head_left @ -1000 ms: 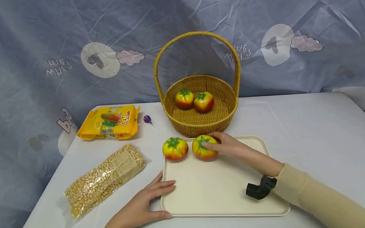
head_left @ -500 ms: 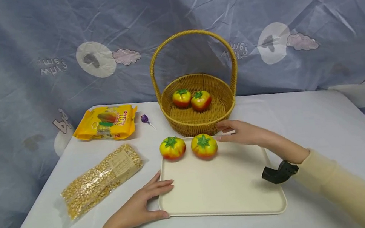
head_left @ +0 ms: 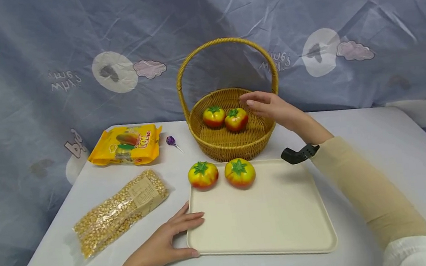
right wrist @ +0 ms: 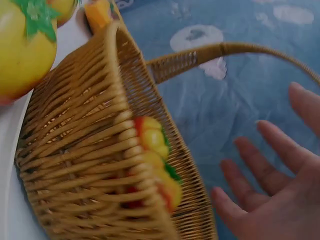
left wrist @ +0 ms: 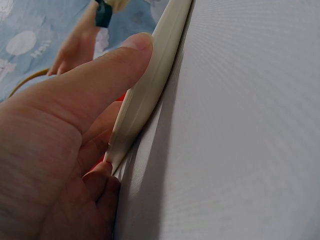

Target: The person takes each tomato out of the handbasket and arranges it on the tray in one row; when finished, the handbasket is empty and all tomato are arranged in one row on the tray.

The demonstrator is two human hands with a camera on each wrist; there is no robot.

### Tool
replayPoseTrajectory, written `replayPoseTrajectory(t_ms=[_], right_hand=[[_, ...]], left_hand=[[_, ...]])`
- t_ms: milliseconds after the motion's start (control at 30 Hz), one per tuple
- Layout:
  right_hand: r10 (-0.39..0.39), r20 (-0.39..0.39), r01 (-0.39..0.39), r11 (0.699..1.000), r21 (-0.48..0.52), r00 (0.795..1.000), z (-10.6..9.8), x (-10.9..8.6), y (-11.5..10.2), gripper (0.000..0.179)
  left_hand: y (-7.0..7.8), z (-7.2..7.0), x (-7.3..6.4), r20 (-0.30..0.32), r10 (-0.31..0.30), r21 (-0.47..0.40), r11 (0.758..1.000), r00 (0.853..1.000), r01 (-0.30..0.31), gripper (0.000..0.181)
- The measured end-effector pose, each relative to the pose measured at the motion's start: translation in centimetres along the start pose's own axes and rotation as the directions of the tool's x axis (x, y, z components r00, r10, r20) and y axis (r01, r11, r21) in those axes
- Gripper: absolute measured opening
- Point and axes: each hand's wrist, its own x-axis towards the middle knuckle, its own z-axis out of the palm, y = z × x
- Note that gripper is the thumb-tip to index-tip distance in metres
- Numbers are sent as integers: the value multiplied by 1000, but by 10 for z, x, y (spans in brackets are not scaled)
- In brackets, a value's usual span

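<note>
1. Tomato (head_left: 240,174), yellow shading to red with a green calyx, sits on the far left part of a cream tray (head_left: 267,215).
2. A second tomato (head_left: 203,175) sits just to its left, at the tray's far left corner, a small gap between them.
3. Two more tomatoes, one farther left (head_left: 214,117) and one nearer right (head_left: 236,120), lie close together inside a wicker basket (head_left: 235,151) with an arched handle, on the far side of the tray.
4. The person's left grip (head_left: 163,245) holds the tray's near left corner, thumb against the near rim and fingers over the left rim.
5. The person's right grip (head_left: 269,106) is over the basket's far right side, fingers loosely extended and apart, holding nothing; whether it touches the rim is hard to tell.
6. On the left of the white-covered counter (head_left: 398,150) lie a clear bag of corn kernels (head_left: 123,210), a yellow package (head_left: 127,146) farther back, and a purple lollipop (head_left: 171,141) between that package and the basket.
7. A grey-blue printed curtain (head_left: 65,31) hangs behind.
</note>
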Motion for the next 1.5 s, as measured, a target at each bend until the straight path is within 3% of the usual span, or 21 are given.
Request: replayPoseTrajectory(t_ms=[133,267,367,467,633,767,933,1067,1233,1367,1500], right_hand=[[3,-146,26,979,202,989,3,15,22,50],[72,-251,31,923,384,965,6,23,31,49],[120,-296,28,892,452,948,7,25,32,53],[148,-318,21,881,473,936,6,29,31,58],[183,-309,-52,920,388,933,8,36,29,56],[157,-274,-90,966,241,949,11,42,34,54],[130,-214,-119,991,65,968,16,48,40,56],[179,-154,-190,980,-63,972,21,49,39,59],[259,-99,-273,948,-166,961,24,51,40,62],[262,-79,-273,941,-201,962,26,59,46,63],[232,-56,-236,907,-349,971,27,66,53,64]], left_hand=[[1,1,1,5,0,7,1000,1000,0,67],[3,1,1,9,0,10,1000,1000,0,67],[3,1,2,7,9,19,1000,1000,-9,67],[4,-1,2,2,21,31,999,1000,-21,67],[4,-2,1,-2,28,44,999,1000,-28,66],[5,-3,1,1,5,36,999,1000,-5,67],[4,-2,0,-4,9,29,1000,1000,-9,66],[4,-1,-2,-3,8,20,1000,1000,-8,66],[4,0,-2,1,-2,16,1000,1000,2,66],[3,0,-1,-1,-10,16,1000,1000,10,66],[2,0,-1,0,-7,14,1000,1000,7,66]])
